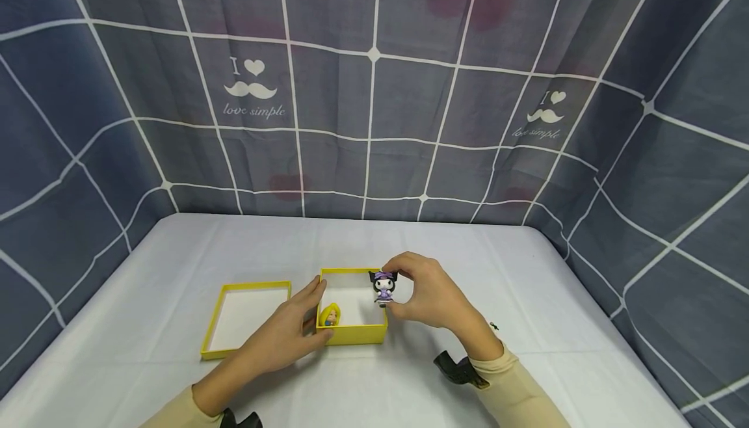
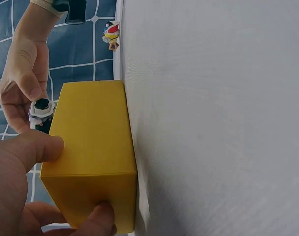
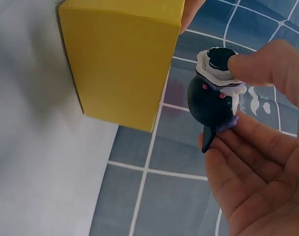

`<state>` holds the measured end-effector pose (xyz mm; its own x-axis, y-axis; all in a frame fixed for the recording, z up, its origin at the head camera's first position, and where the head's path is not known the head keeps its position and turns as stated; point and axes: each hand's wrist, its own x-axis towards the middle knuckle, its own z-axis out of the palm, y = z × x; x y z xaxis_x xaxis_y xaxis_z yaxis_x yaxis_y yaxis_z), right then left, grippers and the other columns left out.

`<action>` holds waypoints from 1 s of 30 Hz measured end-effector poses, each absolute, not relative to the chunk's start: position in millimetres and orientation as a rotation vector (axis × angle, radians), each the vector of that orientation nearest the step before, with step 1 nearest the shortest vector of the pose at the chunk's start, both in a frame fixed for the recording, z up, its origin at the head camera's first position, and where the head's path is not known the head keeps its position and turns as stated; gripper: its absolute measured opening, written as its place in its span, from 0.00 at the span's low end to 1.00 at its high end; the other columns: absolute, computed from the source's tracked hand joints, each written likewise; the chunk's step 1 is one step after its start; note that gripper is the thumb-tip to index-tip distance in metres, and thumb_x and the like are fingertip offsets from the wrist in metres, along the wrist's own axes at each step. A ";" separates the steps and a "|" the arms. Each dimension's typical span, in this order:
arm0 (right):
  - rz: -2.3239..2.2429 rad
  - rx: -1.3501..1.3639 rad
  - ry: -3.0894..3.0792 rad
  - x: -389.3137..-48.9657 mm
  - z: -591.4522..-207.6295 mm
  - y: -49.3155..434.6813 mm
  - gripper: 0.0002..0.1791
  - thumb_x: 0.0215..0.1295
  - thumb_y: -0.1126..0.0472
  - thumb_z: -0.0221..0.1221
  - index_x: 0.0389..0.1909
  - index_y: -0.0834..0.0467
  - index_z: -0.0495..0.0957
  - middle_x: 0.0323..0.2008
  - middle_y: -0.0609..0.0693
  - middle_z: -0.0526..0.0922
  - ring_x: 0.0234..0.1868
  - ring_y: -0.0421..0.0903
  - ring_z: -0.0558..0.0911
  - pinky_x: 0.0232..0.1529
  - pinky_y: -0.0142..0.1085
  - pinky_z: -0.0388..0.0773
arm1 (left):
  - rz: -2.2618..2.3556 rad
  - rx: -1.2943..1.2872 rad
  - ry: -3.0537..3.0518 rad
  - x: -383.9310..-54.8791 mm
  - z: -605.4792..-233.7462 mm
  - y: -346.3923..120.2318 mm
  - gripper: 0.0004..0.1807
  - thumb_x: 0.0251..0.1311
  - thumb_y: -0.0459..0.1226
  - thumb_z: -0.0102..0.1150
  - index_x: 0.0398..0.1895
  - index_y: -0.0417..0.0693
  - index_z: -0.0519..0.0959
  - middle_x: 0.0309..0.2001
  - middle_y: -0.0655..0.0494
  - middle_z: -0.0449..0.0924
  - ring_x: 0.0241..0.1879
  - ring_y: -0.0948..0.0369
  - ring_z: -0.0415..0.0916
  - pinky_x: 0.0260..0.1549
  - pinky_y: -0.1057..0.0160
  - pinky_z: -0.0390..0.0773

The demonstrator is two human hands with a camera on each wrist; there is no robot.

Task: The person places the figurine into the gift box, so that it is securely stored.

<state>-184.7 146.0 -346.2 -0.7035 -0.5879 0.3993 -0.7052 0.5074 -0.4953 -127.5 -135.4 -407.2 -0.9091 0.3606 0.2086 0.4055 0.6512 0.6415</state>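
Over the right rim of an open yellow box (image 1: 357, 335), my right hand (image 1: 432, 293) pinches a small figurine (image 1: 383, 287) between thumb and fingers. It has a black hood, a white face and purple clothes; in the right wrist view the figurine (image 3: 213, 101) shows its dark back, base toward the thumb. My left hand (image 1: 281, 334) grips the box's left side, thumb on the front wall (image 2: 93, 128). A yellow-haired figurine (image 1: 330, 315) is inside the box, in its near left corner.
Left of the box lies a yellow-edged, white-lined lid (image 1: 212, 324), partly behind my left arm. A small multicoloured figurine (image 2: 111, 34) stands on the white-covered table (image 1: 468, 252) near my right wrist, mostly hidden in the head view. Grey checked curtains (image 1: 328, 90) surround the table.
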 end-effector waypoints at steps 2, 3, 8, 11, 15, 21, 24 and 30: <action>0.963 1.118 -2.574 -185.4 -346.5 142.9 0.25 0.39 0.62 0.73 0.44 0.54 0.81 0.42 0.39 0.81 0.48 0.36 0.79 0.54 0.34 0.76 | -1.108 -0.645 -2.802 -127.7 -407.5 -135.2 0.48 0.57 0.47 0.67 0.74 0.35 0.55 0.75 0.41 0.47 0.72 0.48 0.50 0.60 0.56 0.69; 0.958 1.118 -2.579 -185.5 -346.8 141.3 0.25 0.39 0.62 0.73 0.44 0.53 0.81 0.43 0.39 0.81 0.48 0.36 0.79 0.54 0.34 0.76 | -1.109 -0.644 -2.805 -127.6 -407.7 -134.9 0.48 0.57 0.48 0.67 0.74 0.36 0.55 0.75 0.40 0.47 0.72 0.48 0.50 0.60 0.56 0.69; 0.920 1.112 -2.601 -187.1 -348.4 133.3 0.25 0.40 0.60 0.73 0.45 0.52 0.82 0.43 0.38 0.81 0.48 0.36 0.79 0.53 0.34 0.76 | -1.104 -0.636 -2.814 -126.5 -408.6 -134.5 0.48 0.57 0.47 0.67 0.74 0.35 0.55 0.75 0.40 0.48 0.72 0.48 0.50 0.61 0.55 0.67; 0.898 1.110 -2.599 -189.9 -349.4 128.4 0.25 0.40 0.59 0.73 0.45 0.51 0.82 0.43 0.37 0.81 0.48 0.36 0.80 0.52 0.34 0.77 | -1.110 -0.638 -2.804 -126.6 -408.4 -134.6 0.47 0.57 0.47 0.67 0.73 0.34 0.55 0.75 0.40 0.48 0.72 0.48 0.50 0.60 0.56 0.68; 0.898 1.123 -2.602 -194.2 -352.0 122.0 0.25 0.41 0.58 0.73 0.45 0.52 0.82 0.43 0.39 0.81 0.48 0.37 0.80 0.52 0.34 0.77 | -1.127 -0.639 -2.796 -127.3 -407.7 -134.7 0.47 0.57 0.46 0.67 0.73 0.35 0.55 0.75 0.40 0.47 0.72 0.49 0.50 0.58 0.58 0.70; 0.915 1.118 -2.653 -198.9 -360.7 113.3 0.25 0.42 0.58 0.73 0.46 0.55 0.82 0.44 0.40 0.81 0.47 0.38 0.80 0.51 0.34 0.77 | -1.136 -0.633 -2.813 -126.9 -407.0 -134.3 0.48 0.57 0.47 0.67 0.74 0.36 0.54 0.75 0.42 0.46 0.72 0.48 0.50 0.57 0.59 0.71; 0.900 1.114 -2.670 -201.0 -365.2 108.8 0.25 0.42 0.58 0.73 0.46 0.55 0.82 0.44 0.41 0.81 0.45 0.39 0.80 0.49 0.34 0.78 | -1.132 -0.630 -2.816 -126.6 -405.7 -134.1 0.48 0.57 0.47 0.67 0.74 0.36 0.55 0.75 0.42 0.46 0.72 0.49 0.50 0.58 0.58 0.70; 0.874 1.116 -2.704 -203.7 -371.6 100.5 0.25 0.41 0.58 0.73 0.45 0.56 0.82 0.43 0.42 0.81 0.43 0.40 0.80 0.46 0.32 0.78 | -1.126 -0.624 -2.817 -126.3 -405.0 -134.2 0.48 0.57 0.47 0.68 0.74 0.35 0.55 0.75 0.42 0.46 0.72 0.49 0.50 0.61 0.55 0.67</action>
